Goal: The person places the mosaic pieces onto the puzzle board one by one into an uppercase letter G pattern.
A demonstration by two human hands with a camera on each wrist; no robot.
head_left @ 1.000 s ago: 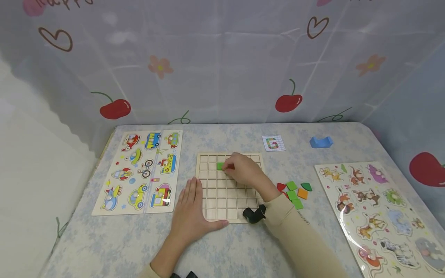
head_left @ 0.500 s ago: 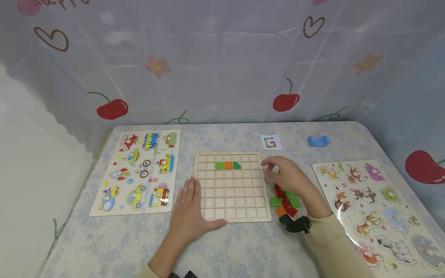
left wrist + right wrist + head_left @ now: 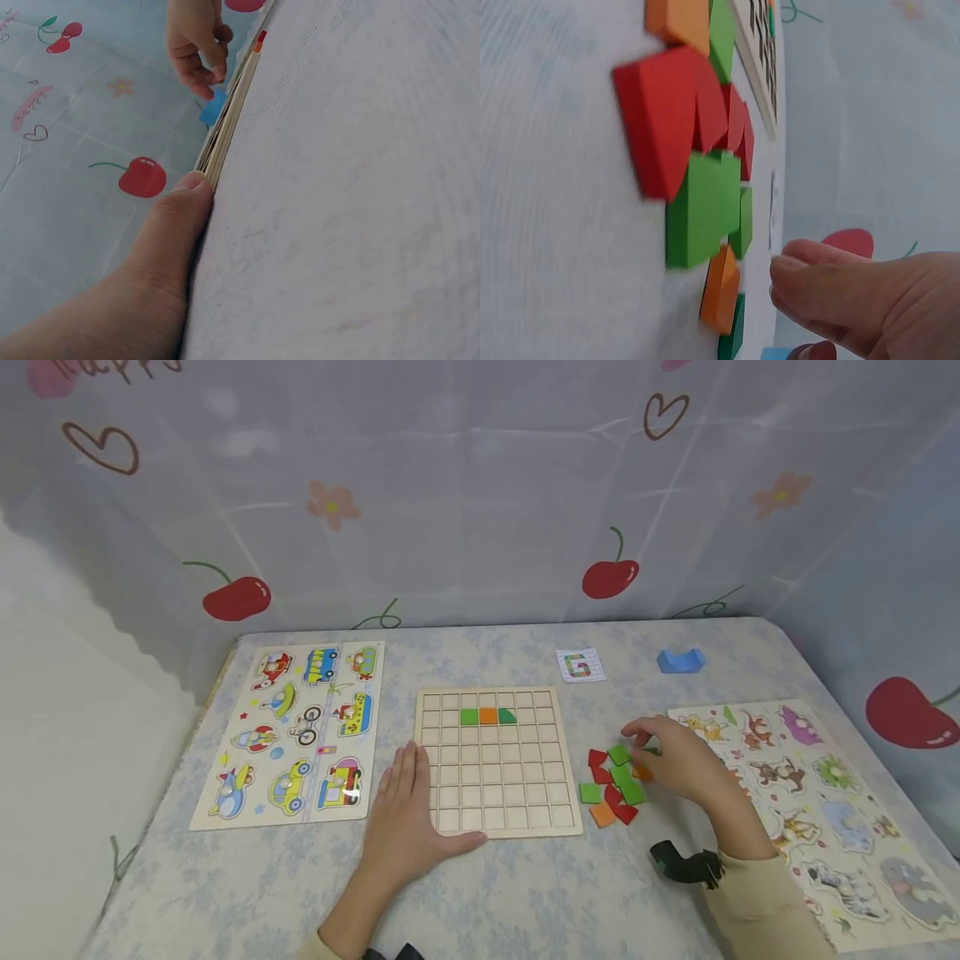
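A square wooden grid board lies in the middle of the table. Near its top, a green square tile, an orange square tile and a dark green rounded tile sit side by side in a row. My left hand lies flat with straight fingers along the board's left edge, its thumb at the lower edge. To the right, my right hand hovers with bent fingers over the far side of several loose tiles. In the right wrist view, its fingertips are apart from the orange tile, holding nothing visible.
A vehicle puzzle board lies on the left, and an animal puzzle board on the right, partly under the right arm. Behind the grid are a pattern card and a blue block. A printed cloth hangs behind the table.
My right hand has left the grid board and moved right to the loose tiles, uncovering the orange and dark green tiles in the row. The left hand stays at the board.
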